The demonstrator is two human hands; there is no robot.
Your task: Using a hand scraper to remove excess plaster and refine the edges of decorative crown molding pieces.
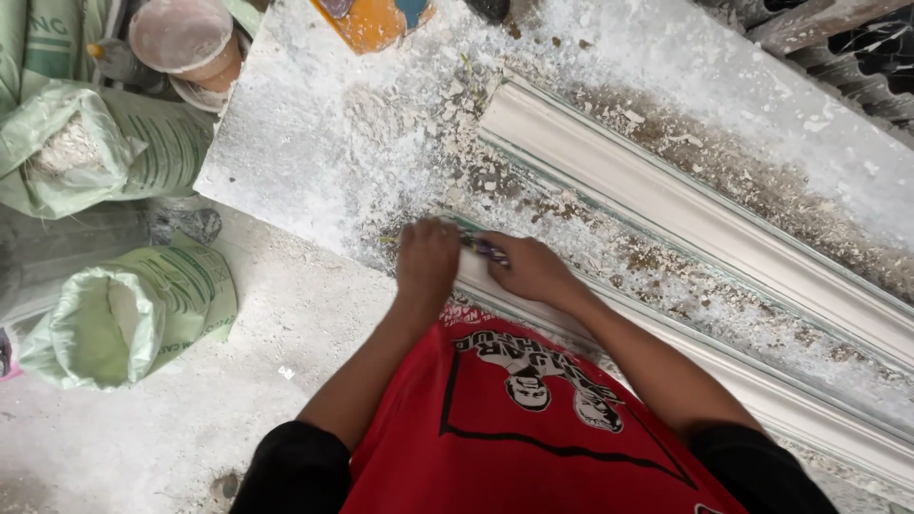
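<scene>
Both hands gripping a thin tool: L hand (427, 255) & R hand (529, 269) | scraping moulding (685, 224) end | most still crusted w/ plaster bits.

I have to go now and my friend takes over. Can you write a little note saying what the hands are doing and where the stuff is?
Left hand: knuckles up, pressed on the near white moulding at its end, closed on a thin tool.
Right hand: also gripping that tool, beside the left.
A second moulding lies further back on the dusty table.
Plaster crumbs are scattered between the mouldings.
Open sacks sit on the floor to the left.
How much is finished cannot be told.
</scene>
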